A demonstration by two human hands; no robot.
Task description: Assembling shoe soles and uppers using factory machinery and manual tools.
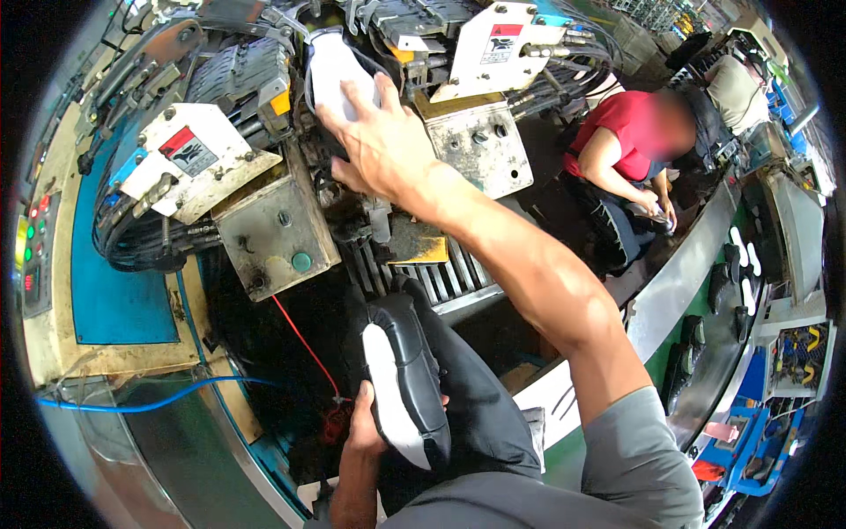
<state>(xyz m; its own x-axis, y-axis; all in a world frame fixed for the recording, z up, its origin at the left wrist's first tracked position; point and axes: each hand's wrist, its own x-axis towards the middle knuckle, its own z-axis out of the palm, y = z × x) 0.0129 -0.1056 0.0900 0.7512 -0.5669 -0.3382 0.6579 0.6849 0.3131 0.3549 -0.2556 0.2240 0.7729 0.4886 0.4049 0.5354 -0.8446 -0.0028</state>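
On my lap lies a black shoe (407, 353) with a long white underside facing up. My left hand (363, 428) grips its near end, thumb along the white side and a fingertip showing at the far edge. My right arm is stretched forward to the machine. There my right hand (379, 141) rests with spread fingers on the white underside of another shoe (339, 66), which stands between the machine's two metal sides. The thumb is apart, low by the near end of that shoe. My palm hides part of the near end.
White machine guards (194, 159) with hoses flank the shoe. A metal box with a green button (301, 262) juts toward my knees. A control panel (40, 256) stands at left, with a blue hose (159, 406) below. At right, a person in red (617, 132) sits by a conveyor (679, 273) carrying shoes.
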